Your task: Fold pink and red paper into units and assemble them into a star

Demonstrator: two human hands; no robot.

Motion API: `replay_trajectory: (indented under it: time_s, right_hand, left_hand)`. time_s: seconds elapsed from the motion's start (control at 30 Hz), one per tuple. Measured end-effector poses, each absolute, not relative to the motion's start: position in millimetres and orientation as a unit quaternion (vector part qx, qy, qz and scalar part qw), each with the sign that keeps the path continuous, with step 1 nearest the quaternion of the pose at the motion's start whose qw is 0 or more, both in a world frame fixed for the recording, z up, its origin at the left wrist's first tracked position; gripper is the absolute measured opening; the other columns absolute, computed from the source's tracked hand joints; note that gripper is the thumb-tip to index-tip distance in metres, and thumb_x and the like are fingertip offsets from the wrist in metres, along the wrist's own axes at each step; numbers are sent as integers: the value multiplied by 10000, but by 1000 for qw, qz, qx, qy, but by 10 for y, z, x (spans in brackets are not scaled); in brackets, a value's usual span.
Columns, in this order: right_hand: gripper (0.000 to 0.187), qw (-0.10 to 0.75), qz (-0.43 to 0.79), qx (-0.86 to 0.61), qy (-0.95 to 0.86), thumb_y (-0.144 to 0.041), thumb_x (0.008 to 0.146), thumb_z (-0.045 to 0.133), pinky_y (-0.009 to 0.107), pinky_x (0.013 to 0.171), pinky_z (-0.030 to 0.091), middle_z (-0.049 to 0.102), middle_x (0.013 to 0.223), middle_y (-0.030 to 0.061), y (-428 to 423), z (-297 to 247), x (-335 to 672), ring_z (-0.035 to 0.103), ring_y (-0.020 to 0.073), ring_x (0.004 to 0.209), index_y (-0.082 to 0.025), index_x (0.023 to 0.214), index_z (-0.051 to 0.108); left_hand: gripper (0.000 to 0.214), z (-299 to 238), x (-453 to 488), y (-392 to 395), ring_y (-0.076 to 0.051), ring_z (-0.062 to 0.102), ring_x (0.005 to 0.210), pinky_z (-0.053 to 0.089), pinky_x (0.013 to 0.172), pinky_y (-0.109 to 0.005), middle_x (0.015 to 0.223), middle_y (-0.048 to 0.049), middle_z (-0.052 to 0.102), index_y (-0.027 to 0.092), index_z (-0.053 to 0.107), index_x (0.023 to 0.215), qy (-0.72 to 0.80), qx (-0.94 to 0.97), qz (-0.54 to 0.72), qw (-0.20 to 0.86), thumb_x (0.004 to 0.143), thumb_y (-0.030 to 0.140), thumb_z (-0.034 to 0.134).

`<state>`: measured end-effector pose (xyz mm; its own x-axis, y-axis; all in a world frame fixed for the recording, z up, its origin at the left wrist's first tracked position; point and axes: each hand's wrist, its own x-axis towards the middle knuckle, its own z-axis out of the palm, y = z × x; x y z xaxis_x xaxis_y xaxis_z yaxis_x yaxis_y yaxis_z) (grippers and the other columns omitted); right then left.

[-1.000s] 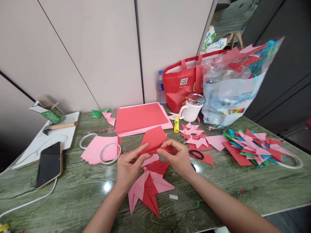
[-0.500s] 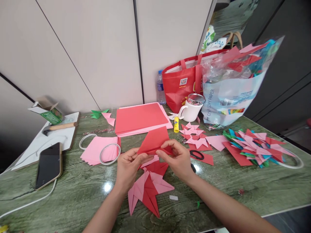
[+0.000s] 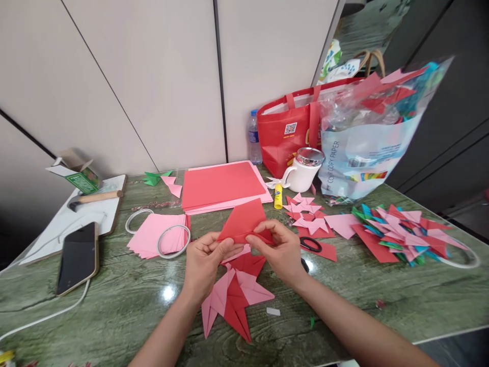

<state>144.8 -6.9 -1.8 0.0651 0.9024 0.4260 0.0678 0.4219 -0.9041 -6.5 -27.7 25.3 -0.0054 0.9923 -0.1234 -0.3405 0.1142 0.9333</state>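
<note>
Green-veined bench (image 3: 114,316) under cream wall panels, littered with origami paper.
Held just above it, pinched between left hand (image 3: 204,262) and right hand (image 3: 280,250): a red paper sheet (image 3: 244,221), partly folded, lower edge gripped by thumbs and fingertips. Directly beneath, flat on the bench, a joined pink-and-red folded piece (image 3: 233,295). Already folded and heaped at far right, a pile of paper points (image 3: 401,237); behind the hands, a stack of red sheets (image 3: 221,184) and, to the left, pink squares (image 3: 153,237), all unfolded.
</note>
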Motion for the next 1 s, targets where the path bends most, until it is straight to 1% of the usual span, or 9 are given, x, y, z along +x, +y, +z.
replay_trajectory:
  time_s: [0.17,0.3,0.4,0.47,0.6,0.87,1.0]
  right_hand:
    - [133,606,369,-401,-579,-265,721,701,239,550,492,616,697,-6,-57,-24,1451,581,128,604,-200,761,592]
    - [72,599,363,-394,-596,-240,735,685,233,545,503,638,678,-11,-60,13,1460,592,118,559,-205,747,623]
    - [40,598,363,-391,-598,-229,743,676,231,542,505,651,687,-12,-59,31,1473,600,114,547,-212,749,640]
    - [39,598,369,-392,-594,-235,743,674,236,537,507,653,694,-8,-54,30,1482,603,118,549,-214,748,642]
    - [59,594,365,-401,-594,-256,743,674,253,542,503,649,682,1,-43,23,1496,599,127,549,-207,743,643]
    - [77,584,355,-389,-618,-270,732,692,258,564,502,662,669,4,-33,11,1499,601,131,570,-204,721,652]
    - [82,572,361,-392,-623,-278,724,695,265,583,517,673,682,10,-35,-4,1498,618,144,612,-203,720,663]
  left_hand:
    - [240,249,-60,-279,-214,708,707,567,733,-305,770,-76,745,123,663,787,434,380,550,604,651,293,764]
    - [239,240,-78,-282,-232,708,729,565,752,-339,797,-84,745,126,662,807,428,390,541,609,668,299,751]
    - [235,246,-110,-278,-241,704,780,556,786,-361,854,-91,741,131,664,850,416,409,526,620,696,297,729]
    - [235,259,-136,-270,-243,699,818,545,814,-369,875,-94,739,133,664,879,411,424,511,625,711,289,715]
    - [278,288,-182,-245,-254,690,855,529,851,-394,876,-109,737,118,661,920,422,449,485,621,694,265,726]
    - [300,302,-208,-233,-261,689,854,539,822,-400,953,-124,722,120,673,954,401,448,476,641,709,289,712]
    - [310,310,-197,-242,-264,696,820,565,737,-362,914,-119,730,112,679,946,424,458,456,634,699,296,717]
